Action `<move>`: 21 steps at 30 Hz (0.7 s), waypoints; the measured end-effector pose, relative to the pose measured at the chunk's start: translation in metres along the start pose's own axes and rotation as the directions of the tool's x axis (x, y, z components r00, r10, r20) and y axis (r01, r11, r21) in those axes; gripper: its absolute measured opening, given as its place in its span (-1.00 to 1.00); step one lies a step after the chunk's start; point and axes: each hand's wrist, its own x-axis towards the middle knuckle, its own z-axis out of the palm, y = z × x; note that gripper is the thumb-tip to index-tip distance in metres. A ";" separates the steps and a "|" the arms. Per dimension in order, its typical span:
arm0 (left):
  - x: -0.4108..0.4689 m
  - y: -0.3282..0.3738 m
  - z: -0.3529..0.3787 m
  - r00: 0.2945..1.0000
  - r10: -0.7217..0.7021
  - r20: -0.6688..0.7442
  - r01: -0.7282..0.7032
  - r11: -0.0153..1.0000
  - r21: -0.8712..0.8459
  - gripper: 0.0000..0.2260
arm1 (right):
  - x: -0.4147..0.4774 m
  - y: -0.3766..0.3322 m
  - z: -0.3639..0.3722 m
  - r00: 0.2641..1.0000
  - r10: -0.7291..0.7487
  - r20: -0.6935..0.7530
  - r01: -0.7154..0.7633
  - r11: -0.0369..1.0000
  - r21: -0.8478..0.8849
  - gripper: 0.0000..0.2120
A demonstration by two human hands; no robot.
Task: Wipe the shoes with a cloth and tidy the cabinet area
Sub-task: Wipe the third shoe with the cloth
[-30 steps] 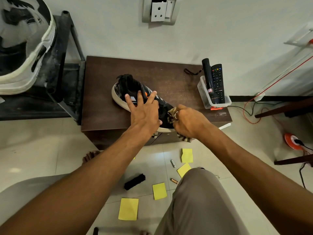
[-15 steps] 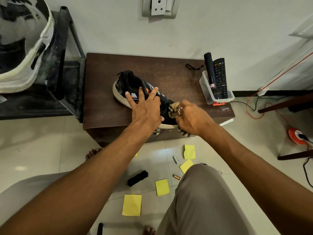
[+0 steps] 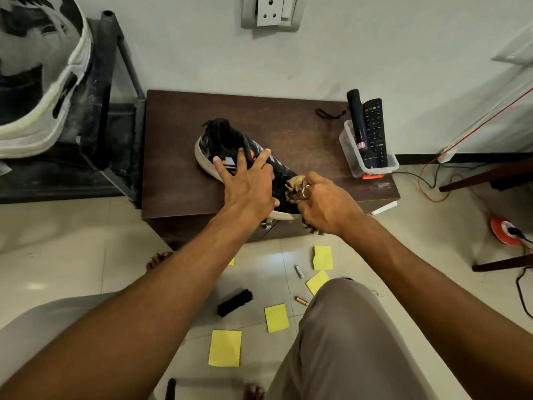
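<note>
As my spread left hand (image 3: 248, 187) pinned the shoe (image 3: 222, 137) and my right hand (image 3: 327, 203) clenched the cloth (image 3: 293, 188) at its toe, wiping looked half-done, yellow notes (image 3: 225, 347) untidied.

Home room: tiled floor (image 3: 57, 232), TV remote (image 3: 375, 131), wall socket (image 3: 271, 11).

Dim, soft indoor light; sharp centre, wide-angle bending at the edges.

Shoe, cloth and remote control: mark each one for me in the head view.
shoe (image 3: 226, 140), head view, on the black upper at the heel end.
cloth (image 3: 293, 186), head view, on the bunched part against the shoe's toe.
remote control (image 3: 375, 131), head view, on its button face above the clear tub.
</note>
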 end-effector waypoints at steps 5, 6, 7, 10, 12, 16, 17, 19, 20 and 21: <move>0.001 -0.001 -0.001 1.000 0.008 0.006 -0.008 1.000 -0.020 -0.52 | -0.002 -0.004 -0.021 0.981 0.104 0.166 -0.110 0.994 0.027 -0.89; 0.002 -0.001 -0.001 1.000 0.007 0.011 -0.006 1.000 -0.029 -0.53 | 0.000 -0.005 -0.024 0.982 0.101 0.158 -0.109 0.993 0.042 -0.93; 0.003 -0.002 -0.002 1.000 0.005 0.018 -0.004 0.999 -0.043 -0.55 | 0.002 -0.007 -0.026 0.989 0.089 0.115 -0.097 0.993 0.072 -0.91; 0.003 -0.002 -0.003 1.000 0.000 0.022 0.001 0.999 -0.054 -0.58 | 0.006 -0.013 -0.009 0.998 -0.028 -0.053 0.031 0.997 0.067 -0.74; 0.002 -0.002 -0.001 1.000 0.009 0.005 -0.009 1.000 -0.022 -0.59 | 0.003 -0.014 0.006 0.998 -0.059 -0.006 0.059 0.996 0.068 -0.66; 0.002 -0.002 0.000 1.000 0.012 0.011 -0.012 1.000 -0.018 -0.55 | -0.001 0.003 0.001 0.991 -0.104 0.080 0.102 0.994 0.033 -0.71; 0.003 -0.002 0.000 1.000 0.015 0.009 -0.015 1.000 -0.018 -0.56 | -0.001 0.009 -0.004 0.985 -0.133 0.114 0.133 0.991 0.009 -0.74; 0.003 -0.002 0.000 1.000 0.016 0.009 -0.016 1.000 -0.023 -0.56 | 0.000 0.016 -0.016 0.977 -0.120 0.177 0.127 0.992 -0.025 -0.76; 0.003 -0.003 0.000 1.000 0.016 0.013 -0.016 1.000 -0.026 -0.55 | 0.001 0.019 -0.023 0.977 -0.102 0.189 0.111 0.993 -0.039 -0.74; 0.003 -0.003 -0.001 1.000 0.015 0.020 -0.015 0.999 -0.031 -0.54 | 0.002 0.021 -0.027 0.982 -0.083 0.170 0.092 0.995 -0.045 -0.72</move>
